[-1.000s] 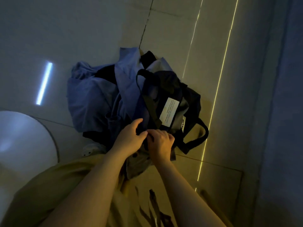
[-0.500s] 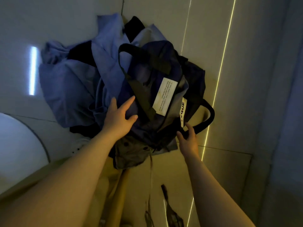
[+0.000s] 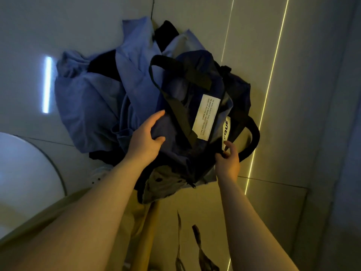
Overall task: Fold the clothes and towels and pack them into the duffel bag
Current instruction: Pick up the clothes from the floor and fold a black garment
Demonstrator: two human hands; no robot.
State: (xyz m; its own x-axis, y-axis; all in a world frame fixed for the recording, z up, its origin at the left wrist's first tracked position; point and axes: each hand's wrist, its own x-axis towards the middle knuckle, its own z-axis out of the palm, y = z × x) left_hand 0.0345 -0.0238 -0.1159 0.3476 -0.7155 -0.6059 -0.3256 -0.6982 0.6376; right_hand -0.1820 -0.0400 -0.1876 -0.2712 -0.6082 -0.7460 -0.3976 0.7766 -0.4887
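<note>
A dark navy duffel bag (image 3: 197, 79) with black straps and a white label lies on the dim tiled floor. It sits partly on a heap of blue clothes (image 3: 88, 102) with some black fabric among them. My left hand (image 3: 146, 139) grips a fold of the bag's near side, thumb on top. My right hand (image 3: 228, 161) pinches the bag's edge by the black handle loop (image 3: 254, 137) at the right. A grey garment with buttons (image 3: 166, 184) pokes out under the bag's near end.
A round white object (image 3: 23, 177) stands at the left. Thin lit strips (image 3: 271, 79) run along the floor at the right, beside a grey wall (image 3: 336, 114). My tan clothing (image 3: 146, 231) fills the foreground.
My hands have parted: the left went up onto the bag's side, the right out to the handle loop. In the last half second both hands tightened on the bag.
</note>
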